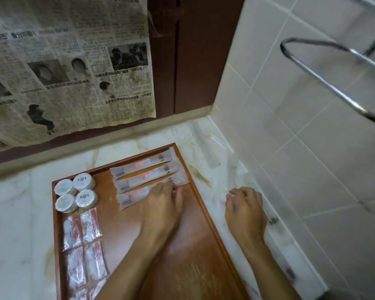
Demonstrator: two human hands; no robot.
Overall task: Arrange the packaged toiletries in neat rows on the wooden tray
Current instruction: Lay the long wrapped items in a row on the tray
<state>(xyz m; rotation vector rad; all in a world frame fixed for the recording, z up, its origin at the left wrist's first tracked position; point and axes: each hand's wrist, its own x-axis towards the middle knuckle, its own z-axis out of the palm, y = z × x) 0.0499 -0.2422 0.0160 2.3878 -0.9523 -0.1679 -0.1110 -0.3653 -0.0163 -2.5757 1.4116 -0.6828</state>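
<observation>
A wooden tray [121, 230] lies on the marble counter. Three long frosted packets lie in a slanted row at its far end: the far one [142, 164], the middle one [147, 177] and the near one [132, 195]. My left hand [162, 202] rests over the near packet's right end, with curled fingertips pinching it. Several round white packs [75, 192] sit in the far left corner, with several red-and-white sachets [82, 241] in rows below them. My right hand [245, 208] is on the counter right of the tray, fingers curled on a clear packet [220, 194].
More clear plastic packets [221, 161] lie along the counter by the tiled wall [312, 148]. A chrome towel rail [325, 83] sticks out above on the right. Newspaper [63, 61] covers the dark cabinet behind.
</observation>
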